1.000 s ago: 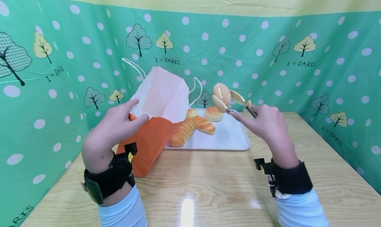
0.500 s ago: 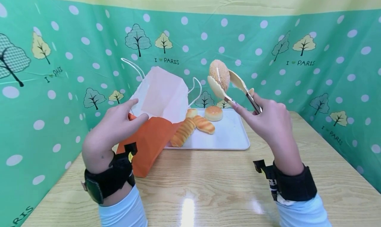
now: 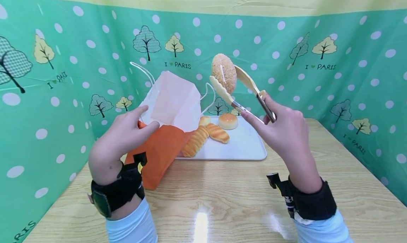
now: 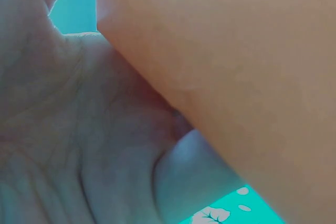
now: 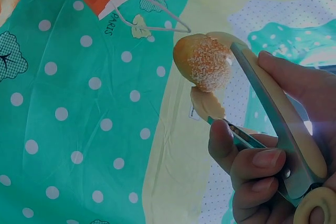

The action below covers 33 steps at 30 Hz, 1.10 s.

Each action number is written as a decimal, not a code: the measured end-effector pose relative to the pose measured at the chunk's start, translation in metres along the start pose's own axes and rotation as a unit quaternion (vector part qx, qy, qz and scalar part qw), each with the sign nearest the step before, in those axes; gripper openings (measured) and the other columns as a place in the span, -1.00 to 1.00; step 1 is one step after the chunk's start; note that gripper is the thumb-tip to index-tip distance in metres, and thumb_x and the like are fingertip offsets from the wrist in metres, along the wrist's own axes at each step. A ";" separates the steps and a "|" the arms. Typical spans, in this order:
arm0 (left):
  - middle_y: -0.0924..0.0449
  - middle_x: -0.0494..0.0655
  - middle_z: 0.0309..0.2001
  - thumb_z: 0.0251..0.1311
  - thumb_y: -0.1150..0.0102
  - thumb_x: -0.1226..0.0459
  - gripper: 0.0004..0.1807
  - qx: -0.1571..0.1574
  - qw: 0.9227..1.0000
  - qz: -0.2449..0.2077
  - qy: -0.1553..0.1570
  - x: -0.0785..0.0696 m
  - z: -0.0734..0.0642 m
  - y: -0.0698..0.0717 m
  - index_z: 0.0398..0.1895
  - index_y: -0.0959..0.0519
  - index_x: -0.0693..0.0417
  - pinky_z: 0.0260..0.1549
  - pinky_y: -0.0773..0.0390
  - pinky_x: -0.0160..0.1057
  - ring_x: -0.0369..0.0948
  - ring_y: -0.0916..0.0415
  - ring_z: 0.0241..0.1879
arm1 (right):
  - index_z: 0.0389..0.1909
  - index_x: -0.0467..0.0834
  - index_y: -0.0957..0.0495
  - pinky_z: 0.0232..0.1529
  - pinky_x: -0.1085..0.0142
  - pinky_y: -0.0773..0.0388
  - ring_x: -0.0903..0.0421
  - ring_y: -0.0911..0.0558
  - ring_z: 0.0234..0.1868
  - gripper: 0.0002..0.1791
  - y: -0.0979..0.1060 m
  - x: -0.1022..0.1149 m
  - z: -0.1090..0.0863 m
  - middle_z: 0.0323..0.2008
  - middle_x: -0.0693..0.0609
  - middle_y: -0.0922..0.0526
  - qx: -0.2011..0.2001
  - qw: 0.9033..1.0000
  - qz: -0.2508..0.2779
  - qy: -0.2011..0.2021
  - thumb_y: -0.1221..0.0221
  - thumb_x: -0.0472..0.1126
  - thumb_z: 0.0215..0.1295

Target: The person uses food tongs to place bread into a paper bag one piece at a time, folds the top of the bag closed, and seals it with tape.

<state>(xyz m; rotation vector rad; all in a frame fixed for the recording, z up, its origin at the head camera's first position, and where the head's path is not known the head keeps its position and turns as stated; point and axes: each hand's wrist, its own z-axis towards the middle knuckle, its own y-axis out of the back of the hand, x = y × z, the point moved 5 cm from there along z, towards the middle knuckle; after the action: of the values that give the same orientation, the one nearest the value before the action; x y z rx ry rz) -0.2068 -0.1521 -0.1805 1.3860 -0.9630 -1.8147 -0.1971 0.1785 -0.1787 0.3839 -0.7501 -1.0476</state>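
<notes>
My right hand grips a pair of tongs with cream-coloured tips and metal arms. Between the tips sits a round bun coated in crumbs, with a white line across it, raised above the tray. In the right wrist view, the bun hangs in the tongs, my fingers around their arms. My left hand holds the side of an orange paper bag with a white inside, its mouth spread and leaning. In the left wrist view, the bag hides part of the fingers.
A white tray stands behind and right of the bag. On it lie a glossy round bun, a striped oval roll, a long ridged loaf and a partly hidden bread. A green dotted curtain encloses the table.
My right hand has lifted the tongs and crumb-coated bun up from above the tray and moved them left toward the bag. My left hand and the bag have stayed put.
</notes>
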 end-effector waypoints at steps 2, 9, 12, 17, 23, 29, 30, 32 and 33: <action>-0.05 -0.17 -0.74 0.25 0.14 0.04 -0.24 0.000 1.000 0.001 0.001 0.000 0.000 0.000 0.44 0.03 0.19 -0.64 -0.20 -0.21 -0.21 -0.11 -0.76 | 0.22 0.11 -0.44 -0.70 0.19 -0.18 0.04 -0.39 -0.64 -0.22 0.000 0.002 -0.001 -0.67 0.01 -0.57 -0.004 1.000 0.002 0.006 -0.10 0.43 -0.01; -0.05 -0.18 -0.74 0.25 0.13 -0.03 -0.19 0.004 1.000 -0.001 0.001 0.001 0.001 0.001 0.45 0.06 0.19 -0.62 -0.19 -0.19 -0.18 -0.11 -0.75 | 0.21 0.07 -0.45 -0.76 0.19 -0.14 0.08 -0.34 -0.72 -0.23 -0.002 0.009 -0.002 -0.68 0.03 -0.59 -0.030 0.999 0.013 0.036 -0.15 0.38 -0.01; -0.04 -0.18 -0.74 0.25 0.12 -0.05 -0.18 0.006 1.000 0.000 0.003 0.002 0.001 0.001 0.45 0.06 0.19 -0.61 -0.19 -0.19 -0.18 -0.11 -0.73 | 0.21 0.05 -0.45 -0.78 0.20 -0.11 0.10 -0.30 -0.75 -0.22 -0.004 0.013 -0.003 -0.68 0.04 -0.59 -0.039 0.998 0.014 0.051 -0.16 0.37 -0.01; -0.05 -0.18 -0.73 0.24 0.11 -0.07 -0.17 0.007 1.000 0.002 0.003 0.002 0.001 0.001 0.45 0.06 0.19 -0.59 -0.20 -0.19 -0.17 -0.12 -0.72 | 0.21 0.04 -0.46 -0.79 0.22 -0.08 0.13 -0.25 -0.79 -0.23 -0.008 0.020 -0.006 -0.71 0.07 -0.56 -0.051 0.995 0.010 0.081 -0.17 0.36 -0.01; -0.06 -0.17 -0.73 0.24 0.11 -0.09 -0.15 0.008 1.000 0.002 0.003 0.003 0.001 0.002 0.45 0.06 0.19 -0.58 -0.22 -0.19 -0.17 -0.14 -0.71 | 0.19 0.08 -0.48 -0.81 0.24 -0.02 0.17 -0.20 -0.82 -0.26 -0.013 0.027 -0.009 -0.73 0.13 -0.52 -0.049 0.994 0.018 0.101 -0.18 0.35 -0.01; -0.06 -0.18 -0.73 0.24 0.11 -0.10 -0.15 0.005 1.000 0.003 0.001 0.004 0.001 0.002 0.45 0.05 0.19 -0.57 -0.23 -0.18 -0.17 -0.15 -0.71 | 0.20 0.08 -0.46 -0.82 0.27 -0.01 0.18 -0.18 -0.82 -0.24 -0.021 0.036 -0.014 -0.72 0.16 -0.51 -0.030 0.993 0.021 0.114 -0.19 0.36 -0.03; -0.06 -0.18 -0.73 0.24 0.11 -0.10 -0.16 0.004 1.000 0.003 0.002 0.004 0.001 0.003 0.45 0.05 0.19 -0.57 -0.23 -0.18 -0.17 -0.15 -0.71 | 0.20 0.07 -0.46 -0.82 0.27 -0.01 0.19 -0.19 -0.82 -0.24 -0.022 0.037 -0.015 -0.71 0.16 -0.51 -0.027 0.992 0.018 0.119 -0.19 0.36 -0.03; -0.07 -0.18 -0.73 0.24 0.11 -0.09 -0.16 0.003 1.000 0.004 0.002 0.004 0.000 0.003 0.44 0.04 0.19 -0.57 -0.23 -0.18 -0.17 -0.15 -0.71 | 0.20 0.06 -0.46 -0.82 0.28 -0.01 0.19 -0.19 -0.81 -0.23 -0.026 0.041 -0.016 -0.71 0.16 -0.50 -0.019 0.991 0.013 0.130 -0.19 0.36 -0.04; -0.07 -0.18 -0.73 0.24 0.12 -0.09 -0.16 0.003 1.000 0.004 0.002 0.004 0.000 0.003 0.44 0.04 0.19 -0.57 -0.23 -0.18 -0.17 -0.15 -0.71 | 0.19 0.06 -0.47 -0.82 0.28 -0.01 0.19 -0.19 -0.81 -0.22 -0.028 0.042 -0.017 -0.71 0.17 -0.50 -0.016 0.991 0.011 0.135 -0.19 0.37 -0.05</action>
<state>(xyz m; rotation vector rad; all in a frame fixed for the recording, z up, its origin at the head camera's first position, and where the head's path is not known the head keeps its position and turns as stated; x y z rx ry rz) -0.2079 -0.1570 -0.1798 1.3871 -0.9710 -1.8028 -0.1903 0.1270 -0.1922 0.4771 -0.4939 -0.9621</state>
